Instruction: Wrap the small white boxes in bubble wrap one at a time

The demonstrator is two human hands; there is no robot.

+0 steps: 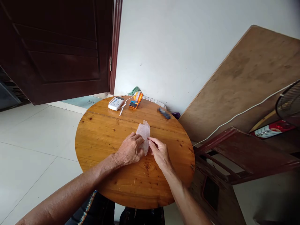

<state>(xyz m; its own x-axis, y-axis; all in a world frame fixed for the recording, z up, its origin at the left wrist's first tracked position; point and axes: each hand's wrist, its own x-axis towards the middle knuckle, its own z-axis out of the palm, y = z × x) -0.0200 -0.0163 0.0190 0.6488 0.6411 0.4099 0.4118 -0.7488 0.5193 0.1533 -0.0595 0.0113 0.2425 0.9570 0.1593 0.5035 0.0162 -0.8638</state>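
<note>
A small piece of translucent whitish wrap point(145, 128), which looks like bubble wrap, lies folded on the round wooden table point(103, 134). My left hand point(131, 148) rests at its left side, fingers curled down onto the sheet and partly covering it. With thumb and forefinger, my right hand point(161, 153) pinches the right edge. The fingertips of both hands are close together, and what lies beneath the left fingers is hidden.
Along the table's far side are a white device point(116, 103) with a cable, an orange tape dispenser point(136, 100) and a blurred dark object point(164, 113). A wall stands behind. To the right are a wooden chair point(234, 153) and a fan point(289, 104); a dark door point(67, 62) is at left.
</note>
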